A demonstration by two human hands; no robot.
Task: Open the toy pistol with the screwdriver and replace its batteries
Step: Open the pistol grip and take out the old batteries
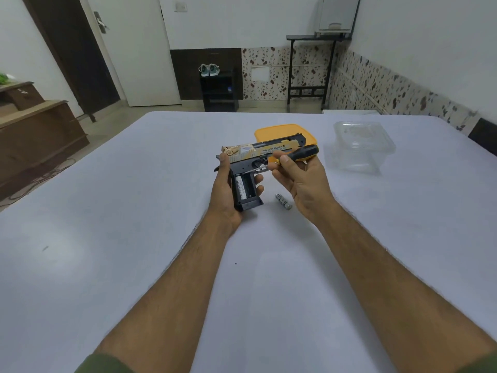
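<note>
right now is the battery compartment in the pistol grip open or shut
Open. The toy pistol has no cover over its grip, and one battery sits exposed inside beside an empty slot. A loose battery lies on the table.

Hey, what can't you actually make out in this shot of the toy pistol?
Head view only:
- Screwdriver tip: thin, blurred against the toy pistol.
- Second battery slot in the grip: dark, contents unclear.
- Loose battery markings: too small.
- Grip's far side: covered by the left hand.
- Removed cover: not seen.
</note>
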